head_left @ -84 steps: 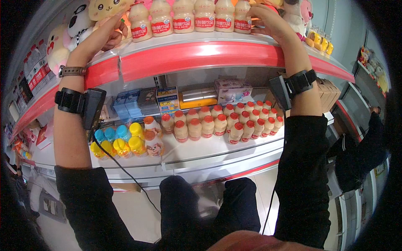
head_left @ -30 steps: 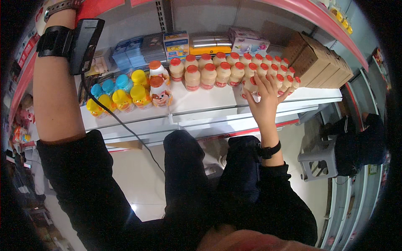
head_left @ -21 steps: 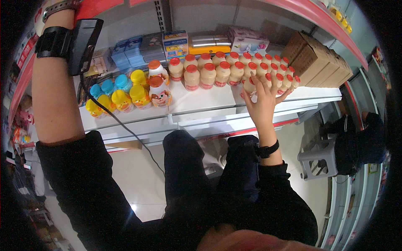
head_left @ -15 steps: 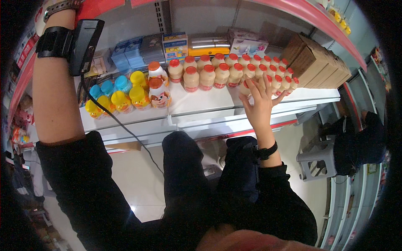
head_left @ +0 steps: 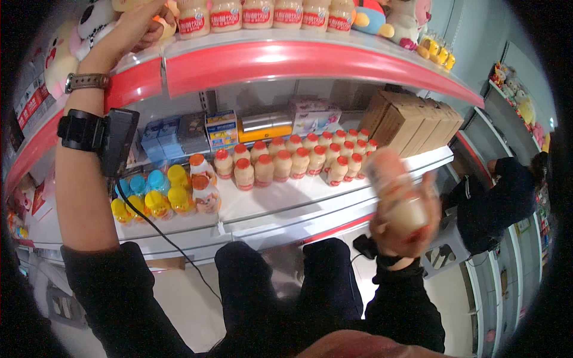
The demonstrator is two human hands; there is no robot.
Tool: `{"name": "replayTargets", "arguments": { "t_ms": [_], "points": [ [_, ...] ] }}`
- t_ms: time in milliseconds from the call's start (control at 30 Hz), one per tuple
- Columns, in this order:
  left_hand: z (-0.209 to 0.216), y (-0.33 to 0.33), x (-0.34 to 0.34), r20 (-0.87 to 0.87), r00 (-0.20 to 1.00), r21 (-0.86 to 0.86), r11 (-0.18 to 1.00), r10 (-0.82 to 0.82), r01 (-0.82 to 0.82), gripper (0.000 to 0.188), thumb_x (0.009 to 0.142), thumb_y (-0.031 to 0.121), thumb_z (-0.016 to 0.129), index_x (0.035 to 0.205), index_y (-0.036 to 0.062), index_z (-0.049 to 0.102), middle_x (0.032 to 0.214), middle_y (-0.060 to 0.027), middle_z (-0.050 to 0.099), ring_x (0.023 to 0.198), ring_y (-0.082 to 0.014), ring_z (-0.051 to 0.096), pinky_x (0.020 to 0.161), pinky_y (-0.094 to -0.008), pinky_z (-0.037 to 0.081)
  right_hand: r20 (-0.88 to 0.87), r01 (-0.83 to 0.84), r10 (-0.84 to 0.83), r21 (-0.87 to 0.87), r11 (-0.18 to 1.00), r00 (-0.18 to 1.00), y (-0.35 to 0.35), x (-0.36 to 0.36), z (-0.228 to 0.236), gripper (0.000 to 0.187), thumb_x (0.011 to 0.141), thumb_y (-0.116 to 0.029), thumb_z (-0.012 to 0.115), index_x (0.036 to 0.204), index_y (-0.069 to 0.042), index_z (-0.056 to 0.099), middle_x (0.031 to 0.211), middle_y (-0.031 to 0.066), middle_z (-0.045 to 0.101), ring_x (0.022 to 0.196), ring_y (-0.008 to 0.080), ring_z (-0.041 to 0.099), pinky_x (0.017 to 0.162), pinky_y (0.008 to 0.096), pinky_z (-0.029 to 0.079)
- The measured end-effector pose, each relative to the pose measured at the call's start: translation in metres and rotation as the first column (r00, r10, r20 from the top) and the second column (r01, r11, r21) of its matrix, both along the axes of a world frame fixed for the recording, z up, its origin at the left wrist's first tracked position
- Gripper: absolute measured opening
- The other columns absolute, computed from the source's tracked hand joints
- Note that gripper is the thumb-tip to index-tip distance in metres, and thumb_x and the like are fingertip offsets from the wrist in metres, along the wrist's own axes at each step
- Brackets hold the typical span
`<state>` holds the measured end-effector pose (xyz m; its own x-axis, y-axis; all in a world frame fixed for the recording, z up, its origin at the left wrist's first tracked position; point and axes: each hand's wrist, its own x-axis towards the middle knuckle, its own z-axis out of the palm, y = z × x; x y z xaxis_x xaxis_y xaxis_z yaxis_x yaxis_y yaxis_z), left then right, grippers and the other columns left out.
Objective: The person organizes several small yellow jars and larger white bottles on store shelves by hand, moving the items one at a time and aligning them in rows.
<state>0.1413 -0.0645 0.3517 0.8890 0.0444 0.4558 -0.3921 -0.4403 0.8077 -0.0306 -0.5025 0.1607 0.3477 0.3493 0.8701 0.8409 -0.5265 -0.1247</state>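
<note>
My right hand [head_left: 427, 209], smeared by motion, is wrapped round a small drink bottle [head_left: 406, 206] with a tan body and red markings. It holds the bottle tilted in front of the lower shelf [head_left: 256, 209], to the right of a group of red-capped drink bottles [head_left: 282, 164]. At the upper left my left hand [head_left: 140, 30] is at the upper shelf [head_left: 256, 62], its fingers curled beside plush toys [head_left: 95, 21]. What those fingers grip, if anything, cannot be made out. Several similar bottles [head_left: 258, 15] stand in a row on that shelf, their tops cut off.
Yellow-capped bottles [head_left: 158, 203], blue-capped bottles [head_left: 157, 180] and orange-capped bottles [head_left: 206, 194] stand left on the lower shelf. Cardboard boxes [head_left: 412, 122] sit at its right end. A black cable [head_left: 167, 238] hangs from my left wrist device. A person [head_left: 498, 200] is at the right near a grey stool [head_left: 444, 250].
My right hand has lifted a bottle off the lower shelf and brought it nearer. The view has tilted up, so the upper shelf and my left hand now show.
</note>
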Motion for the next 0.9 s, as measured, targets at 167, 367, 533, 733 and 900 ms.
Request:
{"name": "replayTargets", "arguments": {
  "t_ms": [167, 367, 533, 733, 900],
  "points": [
    [0.008, -0.012, -0.022, 0.005, 0.999, 0.156, 0.987, -0.041, 0.040, 0.045, 0.096, 0.052, 0.040, 0.086, 0.0118, 0.057, 0.053, 0.0084, 0.033, 0.043, -0.0042, 0.026, 0.041, -0.0219, 0.018, 0.628, -0.058, -0.185, 0.345, 0.937, 0.756, 0.009, 0.079, 0.108, 0.061, 0.084, -0.027, 0.072, 0.132, 0.001, 0.047, 0.126, 0.0195, 0.058, 0.108, 0.0305, 0.061, 0.089, 0.0386, 0.051],
    [0.003, -0.021, -0.032, 0.004, 0.997, 0.161, 0.984, -0.076, 0.075, 0.054, 0.093, 0.063, 0.039, 0.080, 0.0126, 0.055, 0.049, 0.0077, 0.029, 0.043, -0.0042, 0.024, 0.042, -0.0219, 0.019, 0.434, -0.182, 0.001, 0.375, 0.909, 0.901, 0.016, 0.172, 0.167, 0.050, 0.085, -0.002, 0.054, 0.134, -0.004, 0.046, 0.125, 0.0114, 0.051, 0.098, 0.0165, 0.054, 0.084, 0.0264, 0.048],
    [0.005, -0.026, -0.034, 0.008, 0.998, 0.139, 0.989, -0.056, 0.055, 0.044, 0.098, 0.047, 0.039, 0.082, 0.0103, 0.057, 0.047, 0.0059, 0.033, 0.038, -0.0057, 0.027, 0.037, -0.0234, 0.022, 0.172, 0.079, -0.106, 0.157, 0.984, 0.979, -0.021, 0.229, 0.187, 0.054, 0.082, -0.014, 0.071, 0.129, -0.004, 0.045, 0.118, 0.0181, 0.060, 0.103, 0.0263, 0.063, 0.086, 0.0342, 0.051],
    [0.004, -0.024, -0.039, -0.037, 0.997, 0.107, 0.992, -0.064, 0.067, 0.035, 0.096, 0.039, 0.040, 0.084, 0.0108, 0.059, 0.048, 0.0066, 0.032, 0.039, -0.0057, 0.024, 0.039, -0.0239, 0.019, -0.265, 0.044, 0.031, 0.272, 0.961, 0.964, -0.013, 0.235, 0.187, 0.056, 0.080, -0.010, 0.072, 0.129, -0.005, 0.046, 0.116, 0.0158, 0.059, 0.097, 0.0219, 0.063, 0.078, 0.0319, 0.054],
    [0.005, -0.020, -0.033, -0.020, 0.996, 0.163, 0.983, -0.087, 0.089, 0.034, 0.096, 0.039, 0.041, 0.087, 0.0105, 0.059, 0.048, 0.0070, 0.031, 0.040, -0.0055, 0.022, 0.040, -0.0244, 0.017, -0.161, 0.179, -0.168, 0.053, 0.982, 0.972, -0.020, 0.242, 0.190, 0.060, 0.085, -0.027, 0.067, 0.138, -0.014, 0.044, 0.116, 0.0148, 0.060, 0.100, 0.0231, 0.063, 0.084, 0.0342, 0.051]
  ]
}}
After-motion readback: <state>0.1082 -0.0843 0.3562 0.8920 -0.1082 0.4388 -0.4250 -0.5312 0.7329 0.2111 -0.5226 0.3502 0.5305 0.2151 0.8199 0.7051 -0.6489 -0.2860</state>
